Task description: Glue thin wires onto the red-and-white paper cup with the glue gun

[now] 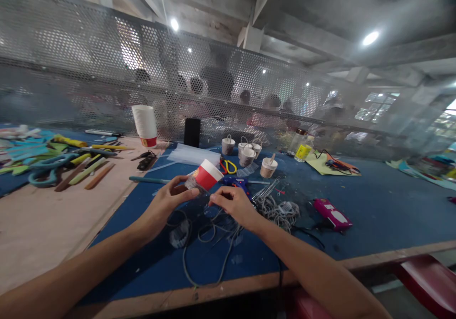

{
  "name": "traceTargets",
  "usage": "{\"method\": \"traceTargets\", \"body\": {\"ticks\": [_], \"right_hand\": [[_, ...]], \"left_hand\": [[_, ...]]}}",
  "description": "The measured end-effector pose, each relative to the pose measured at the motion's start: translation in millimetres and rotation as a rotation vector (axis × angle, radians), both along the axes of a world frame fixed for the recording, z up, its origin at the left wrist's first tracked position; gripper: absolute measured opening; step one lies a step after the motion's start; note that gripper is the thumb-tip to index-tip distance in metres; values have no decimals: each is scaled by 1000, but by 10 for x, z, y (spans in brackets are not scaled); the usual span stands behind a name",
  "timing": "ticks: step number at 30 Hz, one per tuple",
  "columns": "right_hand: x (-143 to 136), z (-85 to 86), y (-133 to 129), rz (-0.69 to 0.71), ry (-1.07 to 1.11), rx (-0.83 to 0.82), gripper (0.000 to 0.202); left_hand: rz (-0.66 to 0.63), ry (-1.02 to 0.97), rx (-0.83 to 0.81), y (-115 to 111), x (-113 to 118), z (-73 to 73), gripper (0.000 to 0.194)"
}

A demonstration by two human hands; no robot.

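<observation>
While our left hand grips the red-and-white paper cup tilted above the blue tabletop, mouth toward the upper right, our right hand sits just beside the cup's base, thumb and index finger drawn together on what appears to be a strand of grey cord. Cord covers the cup's lower end; the red band and white rim are bare. We judge the step in hand to be winding, in its early turns. The next move calls for even tension on the strand and a steady cup, so each turn seats snugly. Loose loops lie beneath our hands; a blue glue gun rests just beyond the right.
</observation>
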State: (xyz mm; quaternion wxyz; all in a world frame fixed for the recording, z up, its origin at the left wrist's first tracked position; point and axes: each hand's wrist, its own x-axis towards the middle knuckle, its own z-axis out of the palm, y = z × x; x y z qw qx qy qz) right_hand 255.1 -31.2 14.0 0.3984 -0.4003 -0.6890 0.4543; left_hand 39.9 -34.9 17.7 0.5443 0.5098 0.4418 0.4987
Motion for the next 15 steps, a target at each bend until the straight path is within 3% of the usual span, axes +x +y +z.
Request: {"method": "traceTargets", "body": {"ticks": [15], "right_hand": [[4,-42,41,-17,-22,25,31]], "left_hand": [[-49,-24,0,-24,13,6,55]]}}
